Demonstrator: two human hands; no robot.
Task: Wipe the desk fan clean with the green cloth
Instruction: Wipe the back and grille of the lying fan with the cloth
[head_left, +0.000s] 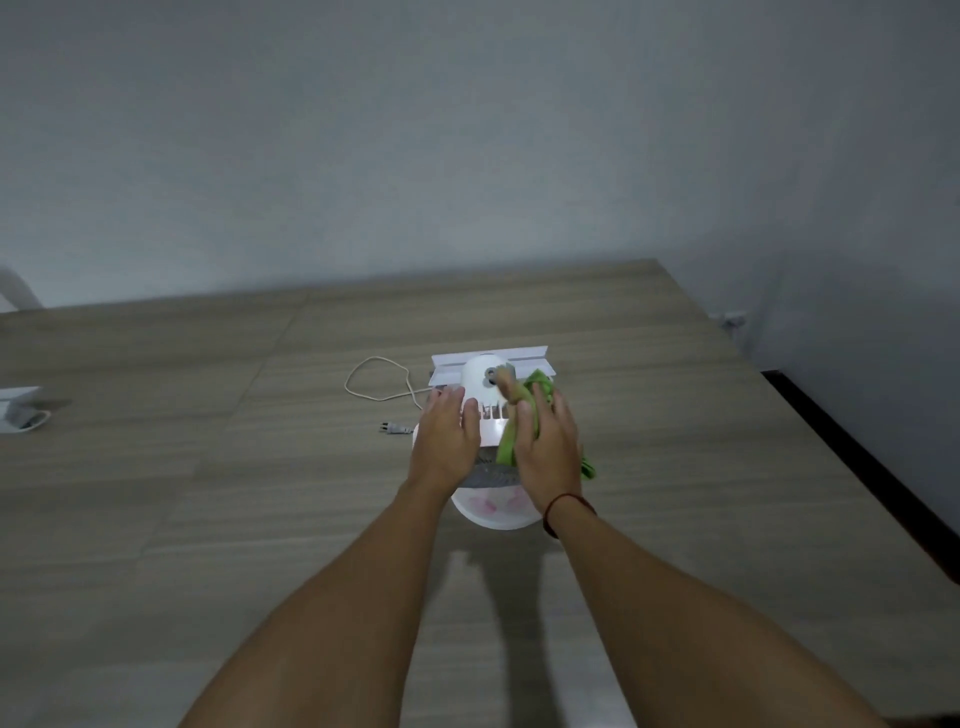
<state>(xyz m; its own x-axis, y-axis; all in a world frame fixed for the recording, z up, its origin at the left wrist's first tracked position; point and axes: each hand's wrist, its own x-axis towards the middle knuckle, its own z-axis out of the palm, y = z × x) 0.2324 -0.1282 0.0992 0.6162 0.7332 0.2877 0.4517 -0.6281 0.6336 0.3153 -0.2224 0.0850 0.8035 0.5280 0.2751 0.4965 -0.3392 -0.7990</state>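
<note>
A white desk fan (480, 379) stands on the wooden table (208, 467), its rear motor housing and grey knob facing me, its round base (493, 512) nearest to me. My left hand (445, 439) rests flat with straight fingers on the fan's left side. My right hand (545, 452) holds the green cloth (506, 447) against the fan's right side, fingers spread over it. Folds of the cloth stick out above my fingers and below my palm.
The fan's white cord (376, 382) loops on the table to the left, its plug (392, 427) lying loose. A white object (18, 410) sits at the table's left edge. A grey wall rises behind the table; the table's right edge drops to a dark floor.
</note>
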